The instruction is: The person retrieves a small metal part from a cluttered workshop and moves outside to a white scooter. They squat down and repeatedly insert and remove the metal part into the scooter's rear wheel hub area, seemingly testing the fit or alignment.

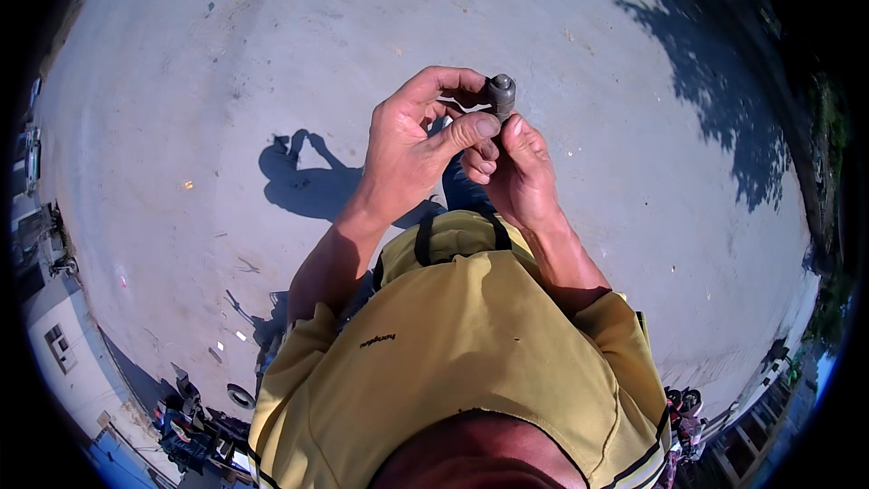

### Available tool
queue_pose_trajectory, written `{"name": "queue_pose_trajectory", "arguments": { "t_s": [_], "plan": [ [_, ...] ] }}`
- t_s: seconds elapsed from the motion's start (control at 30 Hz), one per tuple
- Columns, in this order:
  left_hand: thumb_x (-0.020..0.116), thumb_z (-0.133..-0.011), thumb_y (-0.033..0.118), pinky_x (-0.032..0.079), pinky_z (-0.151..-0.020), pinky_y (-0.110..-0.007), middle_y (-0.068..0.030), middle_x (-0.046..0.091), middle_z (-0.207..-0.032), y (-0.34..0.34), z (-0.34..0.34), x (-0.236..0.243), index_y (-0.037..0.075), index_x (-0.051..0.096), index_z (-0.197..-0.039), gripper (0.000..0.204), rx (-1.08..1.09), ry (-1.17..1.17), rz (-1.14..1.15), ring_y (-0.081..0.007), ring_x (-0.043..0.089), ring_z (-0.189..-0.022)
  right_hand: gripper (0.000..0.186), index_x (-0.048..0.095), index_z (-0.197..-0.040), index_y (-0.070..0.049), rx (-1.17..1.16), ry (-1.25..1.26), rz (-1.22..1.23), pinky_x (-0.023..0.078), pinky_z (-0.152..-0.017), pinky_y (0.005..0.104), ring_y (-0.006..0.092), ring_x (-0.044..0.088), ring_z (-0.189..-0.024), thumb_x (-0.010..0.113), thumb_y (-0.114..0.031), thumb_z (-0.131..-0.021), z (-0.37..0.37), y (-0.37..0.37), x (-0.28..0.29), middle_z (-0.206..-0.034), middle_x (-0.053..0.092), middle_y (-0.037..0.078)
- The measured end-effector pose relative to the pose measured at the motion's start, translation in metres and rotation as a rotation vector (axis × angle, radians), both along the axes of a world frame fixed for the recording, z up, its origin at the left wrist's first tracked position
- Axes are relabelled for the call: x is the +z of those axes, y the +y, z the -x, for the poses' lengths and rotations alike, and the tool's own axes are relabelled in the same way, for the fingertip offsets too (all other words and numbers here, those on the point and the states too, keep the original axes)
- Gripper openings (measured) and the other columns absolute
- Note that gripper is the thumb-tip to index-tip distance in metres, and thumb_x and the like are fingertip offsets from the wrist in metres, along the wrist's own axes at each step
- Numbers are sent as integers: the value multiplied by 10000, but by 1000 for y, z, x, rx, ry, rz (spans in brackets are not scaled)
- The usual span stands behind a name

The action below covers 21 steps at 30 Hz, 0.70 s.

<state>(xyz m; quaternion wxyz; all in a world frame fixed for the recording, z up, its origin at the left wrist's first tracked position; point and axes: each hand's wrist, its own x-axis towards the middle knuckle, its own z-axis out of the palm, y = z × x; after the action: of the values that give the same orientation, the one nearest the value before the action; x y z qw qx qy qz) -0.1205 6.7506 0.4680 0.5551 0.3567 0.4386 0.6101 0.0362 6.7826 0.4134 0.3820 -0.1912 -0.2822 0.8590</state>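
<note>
Metal part: the dark metal part (502, 98) is held up over the ground in front of the chest, tilted a little, its narrow tip pointing up and away; its lower end is hidden by the fingers.
Left hand: the left hand (403, 140) has its thumb and forefinger grasping the part's side, with a gap behind the fingertips.
Right hand: the right hand (525, 172) grasps lower down, thumb against the part, other fingers curled beneath.
Handling: a steady lower grip with a light fingertip pinch above would suit such a small round piece; thumbs are best kept off the tip, so it remains visible.
Caution: smooth metal could slip or roll, so one hand had best secure it whenever the other shifts.
Metal shape: stubby, stepped cylinder with a small rounded nub; dull grey, glinting in the sun.
Skin: dark smudges on the fingertips.
Shirt: yellow cloth (453, 326), softly creased, with black trim.
Ground: pale, hard and gritty (226, 54), scattered with specks.
Shadows: sharp-edged body shadow (312, 188) at left; mottled leaf shadow (715, 81) at right.
</note>
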Motion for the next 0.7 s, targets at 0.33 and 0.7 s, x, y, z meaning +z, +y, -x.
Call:
{"name": "queue_pose_trajectory", "arguments": {
  "t_s": [0.33, 0.7],
  "plan": [
    [774, -907, 57, 573, -864, -289, -88, 718, -1081, 150, 166, 1, -18, 647, -1173, 304, 271, 282, 26, -155, 692, -952, 332, 667, -1131, -18, 41, -251, -250, 380, -575, 233, 68, 477, -663, 640, -335, -1036, 166, 180, 1, -761, 530, -27],
    [714, -937, 16, 558, -903, -298, -70, 742, -1055, 292, 332, 19, 5, 689, -1115, 180, 306, 385, 24, -135, 691, -979, 293, 630, -1164, 6, -94, -337, -358, 348, -579, 223, 43, 426, -678, 719, -206, -982, 330, 332, 15, -793, 527, -42]
  ]
}}
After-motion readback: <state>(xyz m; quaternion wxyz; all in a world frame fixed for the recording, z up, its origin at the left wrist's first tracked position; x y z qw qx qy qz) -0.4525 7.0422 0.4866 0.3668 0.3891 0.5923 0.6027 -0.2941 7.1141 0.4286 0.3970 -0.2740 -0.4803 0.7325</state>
